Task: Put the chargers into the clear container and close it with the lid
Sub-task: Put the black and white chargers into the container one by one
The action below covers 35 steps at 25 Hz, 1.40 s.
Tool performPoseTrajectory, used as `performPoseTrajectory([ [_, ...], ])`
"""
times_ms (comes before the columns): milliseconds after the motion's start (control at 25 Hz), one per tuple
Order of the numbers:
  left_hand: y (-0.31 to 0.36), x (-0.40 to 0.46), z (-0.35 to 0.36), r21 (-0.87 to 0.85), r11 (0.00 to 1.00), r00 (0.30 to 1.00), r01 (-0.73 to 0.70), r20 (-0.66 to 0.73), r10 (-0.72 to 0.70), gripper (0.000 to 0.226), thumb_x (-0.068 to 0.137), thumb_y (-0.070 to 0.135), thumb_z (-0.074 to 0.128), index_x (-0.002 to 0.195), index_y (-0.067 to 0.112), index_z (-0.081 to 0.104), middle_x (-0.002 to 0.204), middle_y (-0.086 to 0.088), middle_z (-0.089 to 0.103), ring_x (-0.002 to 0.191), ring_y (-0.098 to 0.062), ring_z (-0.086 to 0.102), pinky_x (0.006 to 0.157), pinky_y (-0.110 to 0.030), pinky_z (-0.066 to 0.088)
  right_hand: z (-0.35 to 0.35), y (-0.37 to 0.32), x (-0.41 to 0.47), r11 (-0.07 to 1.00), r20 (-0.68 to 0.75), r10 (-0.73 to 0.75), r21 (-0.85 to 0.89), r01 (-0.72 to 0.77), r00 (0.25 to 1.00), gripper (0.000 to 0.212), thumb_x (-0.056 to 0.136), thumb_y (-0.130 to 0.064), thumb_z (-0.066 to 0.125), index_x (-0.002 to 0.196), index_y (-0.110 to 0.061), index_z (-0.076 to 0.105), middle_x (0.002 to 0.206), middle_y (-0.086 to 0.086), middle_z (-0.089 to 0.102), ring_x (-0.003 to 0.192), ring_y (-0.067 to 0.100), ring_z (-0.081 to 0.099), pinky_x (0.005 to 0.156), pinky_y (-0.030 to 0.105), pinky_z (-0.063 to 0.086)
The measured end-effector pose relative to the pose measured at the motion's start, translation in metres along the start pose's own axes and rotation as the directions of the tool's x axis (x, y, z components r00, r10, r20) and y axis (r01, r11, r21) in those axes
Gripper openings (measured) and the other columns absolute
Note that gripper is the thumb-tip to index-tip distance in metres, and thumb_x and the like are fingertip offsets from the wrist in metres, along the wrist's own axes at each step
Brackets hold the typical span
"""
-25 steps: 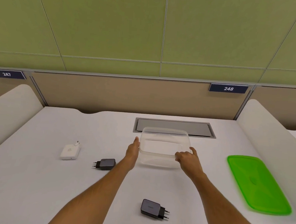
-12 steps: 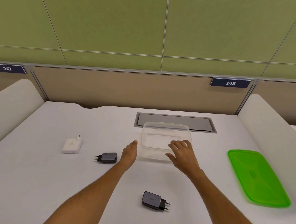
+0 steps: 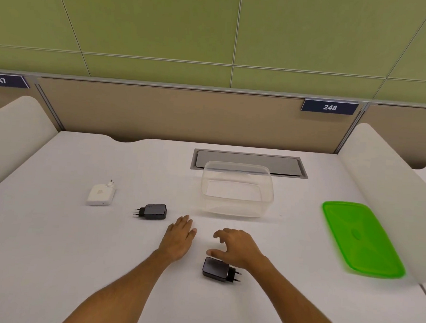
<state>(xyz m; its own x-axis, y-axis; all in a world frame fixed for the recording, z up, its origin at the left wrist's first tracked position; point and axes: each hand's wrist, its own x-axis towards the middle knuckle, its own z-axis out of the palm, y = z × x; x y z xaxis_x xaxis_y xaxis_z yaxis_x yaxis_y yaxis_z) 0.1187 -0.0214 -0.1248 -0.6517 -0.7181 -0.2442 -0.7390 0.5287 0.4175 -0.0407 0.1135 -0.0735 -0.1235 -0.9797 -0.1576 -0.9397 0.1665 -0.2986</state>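
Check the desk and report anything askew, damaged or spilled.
Nothing stands out. The clear container sits upright and empty, the green lid lies flat to its right, and all three chargers lie intact on the table. No spills.

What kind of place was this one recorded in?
Probably a numbered desk in a shared office or study hall: a seat plate reading 248 on the divider, a cable hatch in the white desk, and curved side partitions.
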Motion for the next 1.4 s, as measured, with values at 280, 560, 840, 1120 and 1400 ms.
performPoseTrajectory([
  [280,-0.023,-0.003,0.022,0.245,0.963,0.992,-0.11,-0.028,0.12,0.086,0.076,0.056,-0.009,0.15,0.016,0.004,0.16,0.0,-0.003,0.147,-0.017,-0.004,0.119,-0.038,0.001,0.018,-0.016,-0.014,1.0,0.154,-0.014,0.011,0.013,0.988,0.071,0.071,-0.063,0.064,0.129,-0.024,0.052,0.115,-0.003,0.061,0.103,0.02,0.06,0.082,0.033,0.047],
  [560,-0.03,-0.007,0.029,0.255,0.96,0.983,-0.115,-0.112,0.147,0.071,0.088,0.051,0.006,0.149,0.017,0.017,0.159,0.001,0.014,0.147,-0.017,0.01,0.115,-0.031,-0.003,0.027,-0.02,-0.016,0.991,0.136,-0.054,-0.114,0.07,0.989,0.039,0.078,-0.043,0.062,0.101,-0.012,0.059,0.098,0.005,0.061,0.086,0.027,0.06,0.063,0.029,0.034],
  [840,-0.03,-0.006,0.03,0.226,0.967,0.977,-0.117,-0.151,0.154,0.066,0.091,0.051,0.014,0.149,0.02,0.019,0.159,0.003,0.016,0.146,-0.016,0.011,0.115,-0.03,-0.003,-0.016,-0.015,0.01,0.997,-0.088,0.025,-0.066,-0.031,0.996,0.037,0.077,-0.047,0.057,0.095,-0.016,0.062,0.097,0.002,0.065,0.085,0.025,0.063,0.067,0.029,0.044],
  [1120,-0.031,-0.007,0.029,0.215,0.97,0.975,-0.114,-0.161,0.15,0.065,0.091,0.051,0.014,0.15,0.022,0.014,0.16,0.006,0.008,0.147,-0.012,0.003,0.115,-0.031,-0.005,-0.101,0.002,0.076,0.986,-0.404,0.145,-0.022,-0.168,0.903,0.028,0.077,-0.043,0.064,0.087,-0.017,0.061,0.084,-0.005,0.06,0.073,0.021,0.058,0.059,0.027,0.04],
  [1400,-0.03,-0.007,0.028,0.171,0.979,0.976,-0.11,-0.168,0.139,0.063,0.092,0.05,0.017,0.15,0.023,0.015,0.159,0.008,0.006,0.147,-0.011,0.002,0.115,-0.032,-0.003,-0.108,0.01,0.136,0.958,-0.2,0.262,-0.067,-0.28,0.944,0.028,0.066,-0.021,0.063,0.049,-0.016,0.041,0.054,-0.002,0.049,0.054,0.021,0.045,0.049,0.023,0.033],
])
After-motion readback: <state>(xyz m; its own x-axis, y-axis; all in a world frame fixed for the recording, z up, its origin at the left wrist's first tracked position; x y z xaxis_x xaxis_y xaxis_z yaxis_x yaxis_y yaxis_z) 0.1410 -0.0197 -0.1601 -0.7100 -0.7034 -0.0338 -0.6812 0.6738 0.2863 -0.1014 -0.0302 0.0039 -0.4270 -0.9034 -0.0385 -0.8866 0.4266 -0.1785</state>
